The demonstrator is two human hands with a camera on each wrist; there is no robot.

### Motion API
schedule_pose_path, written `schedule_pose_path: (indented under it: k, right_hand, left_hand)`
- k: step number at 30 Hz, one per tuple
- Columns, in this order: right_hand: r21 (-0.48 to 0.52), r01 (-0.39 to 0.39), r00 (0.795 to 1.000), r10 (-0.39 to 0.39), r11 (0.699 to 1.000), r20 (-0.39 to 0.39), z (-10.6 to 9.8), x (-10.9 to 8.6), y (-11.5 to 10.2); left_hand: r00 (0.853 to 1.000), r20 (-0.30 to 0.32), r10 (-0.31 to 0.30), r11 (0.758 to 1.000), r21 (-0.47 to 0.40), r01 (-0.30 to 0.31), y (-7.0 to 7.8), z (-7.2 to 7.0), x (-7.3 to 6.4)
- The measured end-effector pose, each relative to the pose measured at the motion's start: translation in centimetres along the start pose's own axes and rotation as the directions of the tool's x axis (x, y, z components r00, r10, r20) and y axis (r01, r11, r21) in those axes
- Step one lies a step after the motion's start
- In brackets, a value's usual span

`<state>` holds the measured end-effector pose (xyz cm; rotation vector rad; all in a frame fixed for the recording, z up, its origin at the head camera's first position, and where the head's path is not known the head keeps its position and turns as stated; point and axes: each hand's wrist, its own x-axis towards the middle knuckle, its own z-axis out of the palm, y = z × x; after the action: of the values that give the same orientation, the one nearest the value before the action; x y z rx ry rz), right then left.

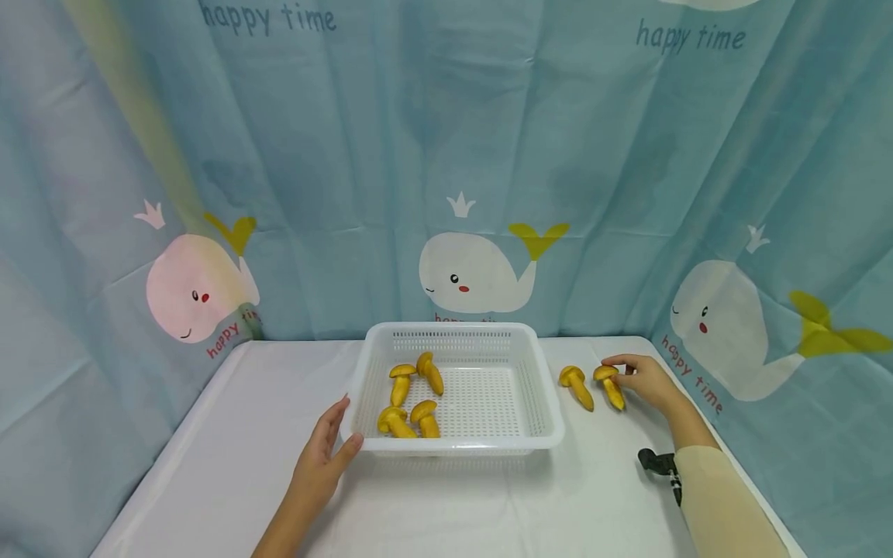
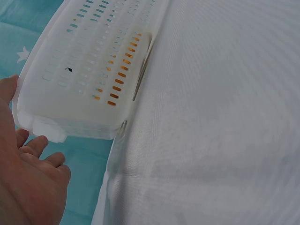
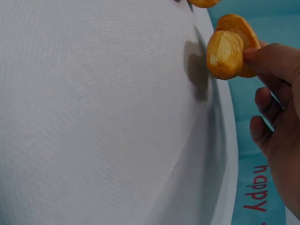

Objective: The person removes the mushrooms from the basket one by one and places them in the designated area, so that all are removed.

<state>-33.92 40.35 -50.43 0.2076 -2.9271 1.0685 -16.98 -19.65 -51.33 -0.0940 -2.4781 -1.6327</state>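
A white plastic basket holds several yellow mushrooms in its left half. My left hand grips the basket's front left corner, thumb at the front rim and the other fingers along the side. From the left wrist view, the left hand sits by the corner, and orange-yellow shows through the slots. To the right of the basket, my right hand pinches a yellow mushroom by its cap between thumb and forefinger. In the right wrist view this mushroom is held stem toward the camera, its shadow on the cloth.
Another yellow mushroom lies between the basket and my right hand. A black object shows beside the right sleeve. The white-covered table is backed by a blue curtain printed with whales, which also closes in both sides.
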Motion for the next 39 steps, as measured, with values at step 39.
schedule_pose_path:
  k: [39]
  right_hand:
    - [-0.047, -0.029, 0.999, 0.031, 0.998, 0.037, -0.5, -0.4, -1.1]
  left_hand:
    - [1.000, 0.012, -0.008, 1.000, -0.010, 0.008, -0.1, -0.1, 0.0]
